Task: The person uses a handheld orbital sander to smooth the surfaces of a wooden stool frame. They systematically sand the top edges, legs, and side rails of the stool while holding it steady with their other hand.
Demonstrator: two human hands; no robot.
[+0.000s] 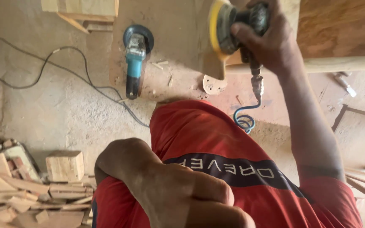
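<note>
My right hand [271,40] grips a pneumatic orbital sander [233,25] at the top of the view. Its yellow pad presses sideways against a narrow curved wooden piece [214,78] whose rounded end has small holes. A blue coiled air hose [245,119] hangs from the sander's handle. My left arm is bent close to the camera over my red shirt. My left hand [210,202] is blurred at the bottom edge; its fingers look curled, and anything inside them is hidden.
A teal angle grinder [134,59] lies on a dusty board [170,46], its black cable [64,67] trailing over the concrete floor. A wood block [65,165] and a pile of offcuts [13,190] sit bottom left. Plywood [339,25] and a round pole [347,63] lie top right.
</note>
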